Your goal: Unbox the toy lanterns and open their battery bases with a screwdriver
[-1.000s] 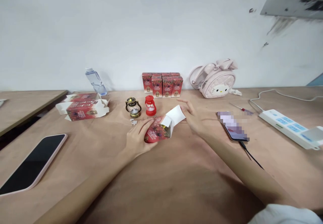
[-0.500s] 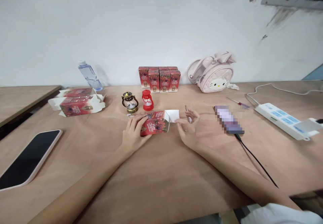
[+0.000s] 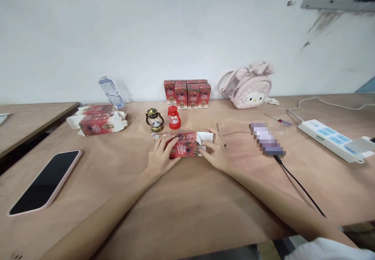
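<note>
A red printed cardboard box (image 3: 184,148) lies on its side at the middle of the table, its white end flaps turned to the right. My left hand (image 3: 159,155) is closed around the box's left end. At the other end, my right hand (image 3: 216,150) has its thumb and fingers on the white flap (image 3: 206,137). A thin, pen-like stick (image 3: 220,131) shows just behind my right fingers. Beyond the box stand a bronze-coloured mini lantern (image 3: 154,120) and a red mini lantern (image 3: 174,118). Small bits (image 3: 155,136) lie near my left fingertips, too small to name.
Several upright red boxes (image 3: 193,96) stand against the wall. Left are larger opened cartons (image 3: 96,124), a tilted clear bottle (image 3: 111,92) and a phone (image 3: 45,182). Right are a pink bag (image 3: 252,92), a screwdriver (image 3: 278,119), a cabled phone (image 3: 266,139) and a power strip (image 3: 328,139).
My right hand has moved left onto the box's open end, its fingers now at the flap. My left hand keeps its hold on the box. The whole view has shifted slightly.
</note>
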`<action>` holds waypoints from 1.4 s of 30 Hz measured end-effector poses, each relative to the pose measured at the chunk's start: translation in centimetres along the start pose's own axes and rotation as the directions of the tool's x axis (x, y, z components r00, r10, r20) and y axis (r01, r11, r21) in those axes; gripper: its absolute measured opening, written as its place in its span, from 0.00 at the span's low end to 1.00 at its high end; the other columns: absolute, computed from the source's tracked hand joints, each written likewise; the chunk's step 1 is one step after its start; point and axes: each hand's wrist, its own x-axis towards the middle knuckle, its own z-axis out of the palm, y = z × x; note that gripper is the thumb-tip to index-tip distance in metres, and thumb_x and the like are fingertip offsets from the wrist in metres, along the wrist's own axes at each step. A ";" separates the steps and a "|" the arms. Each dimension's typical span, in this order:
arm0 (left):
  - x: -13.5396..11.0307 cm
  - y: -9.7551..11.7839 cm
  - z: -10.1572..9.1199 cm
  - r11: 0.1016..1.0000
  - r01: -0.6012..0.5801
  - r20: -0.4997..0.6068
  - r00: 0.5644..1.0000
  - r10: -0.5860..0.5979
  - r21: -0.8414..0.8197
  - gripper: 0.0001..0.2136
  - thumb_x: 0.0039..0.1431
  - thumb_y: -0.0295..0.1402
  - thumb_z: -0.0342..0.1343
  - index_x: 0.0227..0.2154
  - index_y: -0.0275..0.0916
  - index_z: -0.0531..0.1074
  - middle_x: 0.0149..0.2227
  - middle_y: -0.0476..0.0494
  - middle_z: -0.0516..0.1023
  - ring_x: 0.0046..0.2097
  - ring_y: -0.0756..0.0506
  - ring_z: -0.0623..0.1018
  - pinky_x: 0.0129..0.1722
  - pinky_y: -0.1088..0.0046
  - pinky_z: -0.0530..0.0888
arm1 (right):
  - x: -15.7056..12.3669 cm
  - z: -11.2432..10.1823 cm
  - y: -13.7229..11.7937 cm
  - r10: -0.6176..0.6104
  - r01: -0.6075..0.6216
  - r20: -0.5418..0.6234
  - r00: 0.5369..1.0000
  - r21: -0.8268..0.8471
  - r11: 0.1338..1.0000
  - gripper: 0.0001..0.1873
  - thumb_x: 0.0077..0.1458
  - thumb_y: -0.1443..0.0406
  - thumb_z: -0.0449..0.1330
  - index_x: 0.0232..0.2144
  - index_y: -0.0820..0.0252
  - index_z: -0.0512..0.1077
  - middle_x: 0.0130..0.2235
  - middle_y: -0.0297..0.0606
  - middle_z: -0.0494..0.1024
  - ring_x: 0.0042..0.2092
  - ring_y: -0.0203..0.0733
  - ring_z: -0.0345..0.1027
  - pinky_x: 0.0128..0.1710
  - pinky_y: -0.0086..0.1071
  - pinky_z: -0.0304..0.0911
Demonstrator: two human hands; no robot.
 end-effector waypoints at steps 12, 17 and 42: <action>-0.2 -0.2 0.3 0.999 -0.036 0.049 0.998 0.036 0.000 0.22 0.56 0.40 0.53 0.54 0.43 0.64 0.50 0.38 0.72 0.53 0.39 0.69 0.47 0.63 0.73 | -0.3 2.9 1.0 0.401 -0.384 0.038 0.915 0.382 0.841 0.12 0.47 0.56 0.60 0.25 0.58 0.76 0.43 0.42 0.70 0.49 0.49 0.63 0.51 0.45 0.59; -0.1 0.0 0.4 0.999 -0.031 0.090 0.995 0.032 -0.009 0.23 0.56 0.38 0.54 0.55 0.41 0.63 0.51 0.36 0.70 0.55 0.37 0.67 0.46 0.61 0.73 | -0.3 2.4 1.4 0.417 -0.422 0.106 0.903 0.404 0.812 0.16 0.45 0.52 0.62 0.23 0.59 0.75 0.33 0.39 0.72 0.43 0.47 0.66 0.44 0.42 0.64; 0.6 -0.5 1.1 0.959 0.264 -0.051 0.962 -0.270 -0.106 0.29 0.47 0.35 0.61 0.52 0.35 0.59 0.50 0.35 0.67 0.52 0.36 0.66 0.51 0.58 0.68 | 11.0 -9.8 -0.2 0.239 -0.212 -0.101 0.966 0.221 0.952 0.16 0.38 0.60 0.68 0.28 0.63 0.69 0.35 0.40 0.71 0.34 0.41 0.68 0.33 0.38 0.68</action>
